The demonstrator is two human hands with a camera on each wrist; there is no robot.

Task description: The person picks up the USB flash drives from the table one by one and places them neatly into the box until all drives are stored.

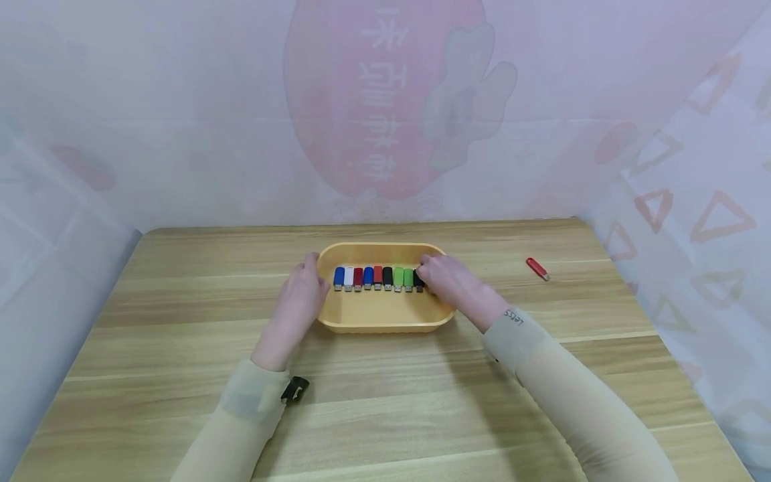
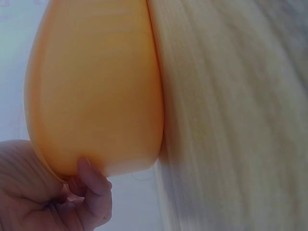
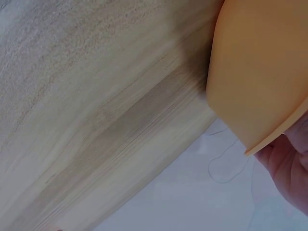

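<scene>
Head view, items listed from largest to smallest, for you at the hands.

Surface [image 1: 385, 402]: pale wood-grain planks, draped cloth behind and on both sides.

Tray [image 1: 385, 318]: yellow, oval, set at the middle of the surface. Your left hand [image 1: 299, 298] rests against its left end; in the left wrist view the fingers [image 2: 91, 185] curl round the rim, so that grip is closed on the tray.

Row of USB sticks [image 1: 377, 278]: nine, side by side along the tray's far half. From the left: blue, white, dark red, blue, red, black, green, green, black.

Right hand [image 1: 448, 281]: reaches over the tray's right end, fingertips at the black stick [image 1: 418, 281] that ends the row. The hand hides them, so you cannot tell whether they pinch it.

Loose red stick [image 1: 537, 268]: alone on the surface, well to the right of the tray.

Step in hand, as judged: seating the end stick. The next move likely calls for reaching right to the loose red stick.
</scene>
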